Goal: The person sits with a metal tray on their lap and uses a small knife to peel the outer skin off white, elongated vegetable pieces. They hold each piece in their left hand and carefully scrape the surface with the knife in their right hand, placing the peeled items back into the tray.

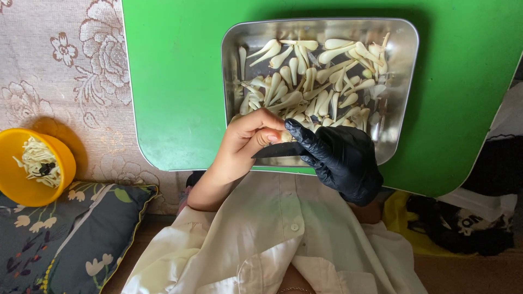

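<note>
The left hand is bare, and its fingers are curled in close. The thumb and the first fingers pinch a small pale piece, so this hand is closed on it. The piece is mostly hidden between the fingertips, and only a little of it shows. The right hand wears a black glove. It is closed around a knife with a dark blade. The blade points to the left and lies just under the left thumb, touching or nearly touching the pale piece. You cannot see the handle, because the glove covers it. The gloved pointer finger reaches up to the pale piece, so the two hands meet there. Both hands are over the near edge of a shiny metal tray. The tray is full of long pale pieces with fat round ends and thin tails, lying every which way. The tray sits on a green table. Off to the left, well apart from the hands, a yellow bowl holds a heap of pale scraps with a small dark thing in it. The bowl rests by a dark cushion with flowers on it. The person wears a white shirt with buttons.
</note>
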